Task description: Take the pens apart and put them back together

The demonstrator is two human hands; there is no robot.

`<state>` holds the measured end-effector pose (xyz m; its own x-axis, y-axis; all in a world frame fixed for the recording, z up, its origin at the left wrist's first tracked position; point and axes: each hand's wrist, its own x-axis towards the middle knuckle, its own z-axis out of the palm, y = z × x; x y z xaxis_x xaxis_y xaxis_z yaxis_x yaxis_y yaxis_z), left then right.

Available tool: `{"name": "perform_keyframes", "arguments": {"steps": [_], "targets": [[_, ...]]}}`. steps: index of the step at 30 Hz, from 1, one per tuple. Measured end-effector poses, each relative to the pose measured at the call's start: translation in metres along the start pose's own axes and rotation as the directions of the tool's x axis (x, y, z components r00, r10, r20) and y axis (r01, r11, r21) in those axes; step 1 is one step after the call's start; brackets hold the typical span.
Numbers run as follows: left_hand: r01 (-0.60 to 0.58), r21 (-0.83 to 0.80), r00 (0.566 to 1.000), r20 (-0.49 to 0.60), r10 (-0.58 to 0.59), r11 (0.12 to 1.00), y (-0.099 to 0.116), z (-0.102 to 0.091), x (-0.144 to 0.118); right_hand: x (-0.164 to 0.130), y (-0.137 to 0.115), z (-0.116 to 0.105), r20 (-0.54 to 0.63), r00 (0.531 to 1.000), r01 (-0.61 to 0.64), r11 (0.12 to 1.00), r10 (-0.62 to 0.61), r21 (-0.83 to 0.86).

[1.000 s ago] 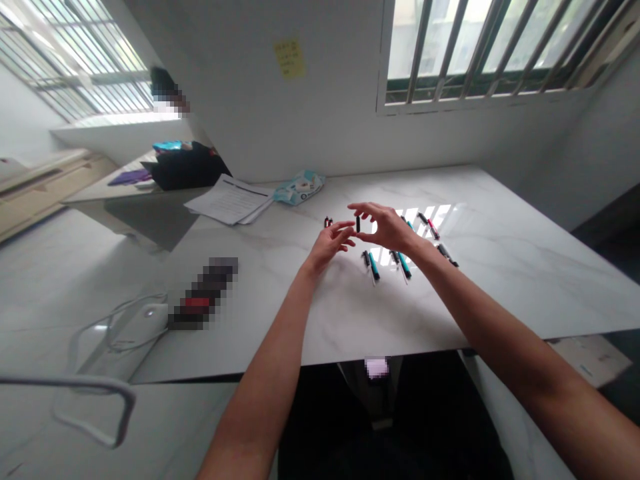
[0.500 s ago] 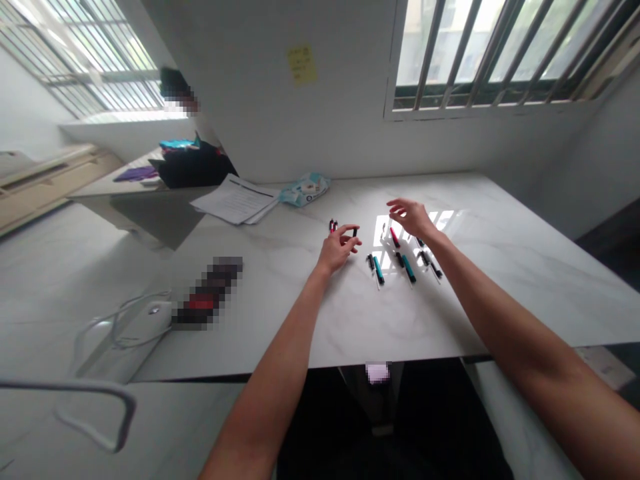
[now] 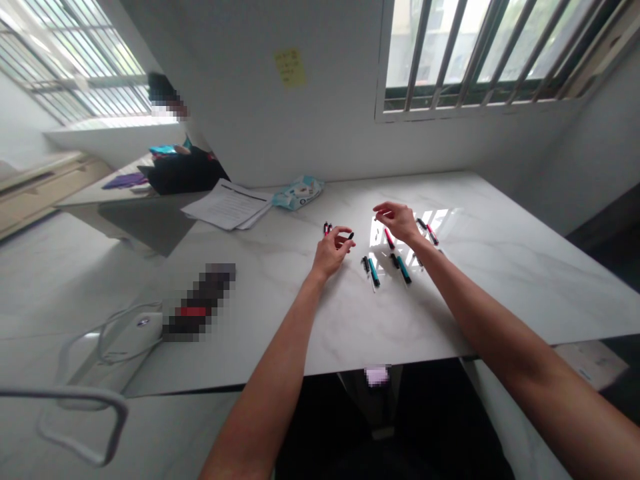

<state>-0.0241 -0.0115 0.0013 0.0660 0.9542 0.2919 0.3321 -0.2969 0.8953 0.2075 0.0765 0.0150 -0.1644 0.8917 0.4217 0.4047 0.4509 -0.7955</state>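
My left hand (image 3: pixel 330 255) is above the table with a small black piece, which looks like a pen cap (image 3: pixel 351 236), pinched between thumb and finger. To its right and farther back, my right hand (image 3: pixel 397 221) has its fingertips bent together; what they hold, if anything, is too small to make out. A red pen barrel (image 3: pixel 389 239) lies just under my right hand. Nearer me are a teal pen barrel (image 3: pixel 374 272) and another teal barrel (image 3: pixel 403 269), with black pen parts and thin white refills beside them. Behind my left hand lie red-and-black pens (image 3: pixel 327 229), partly hidden.
More pen parts, one red (image 3: pixel 432 234), lie right of my right wrist. Papers (image 3: pixel 227 203) and a blue-and-white packet (image 3: pixel 299 193) lie along the wall. A blurred dark object (image 3: pixel 200 303) and a white device with a cable (image 3: pixel 133 347) are at left. A person sits beyond the partition.
The view has shifted slightly. The black piece in my left hand has tilted from upright to slanting. My right hand stays raised, and its forearm now covers other pen parts at right.
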Motion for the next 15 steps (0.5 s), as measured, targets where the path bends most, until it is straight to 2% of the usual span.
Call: {"name": "perform_keyframes", "arguments": {"steps": [3, 5, 9, 15], "targets": [[0.007, 0.014, 1.0, 0.02, -0.007, 1.0, 0.003, 0.001, -0.001, -0.02, -0.021, 0.005, 0.088, 0.996, -0.026, 0.961, 0.002, 0.277], [0.002, 0.024, 1.0, 0.029, -0.002, 1.0, 0.005, 0.001, -0.002, -0.033, -0.032, 0.011, 0.127, 0.992, -0.047, 0.926, -0.001, 0.374], [-0.004, 0.029, 0.999, 0.046, 0.003, 1.0, 0.009, 0.001, -0.002, -0.048, -0.037, 0.023, 0.146, 0.989, -0.057, 0.903, -0.006, 0.426], [-0.023, 0.044, 0.999, 0.041, 0.021, 0.999, 0.008, 0.001, -0.001, -0.046, -0.026, 0.025, 0.105, 0.994, -0.044, 0.881, -0.007, 0.472]]}}
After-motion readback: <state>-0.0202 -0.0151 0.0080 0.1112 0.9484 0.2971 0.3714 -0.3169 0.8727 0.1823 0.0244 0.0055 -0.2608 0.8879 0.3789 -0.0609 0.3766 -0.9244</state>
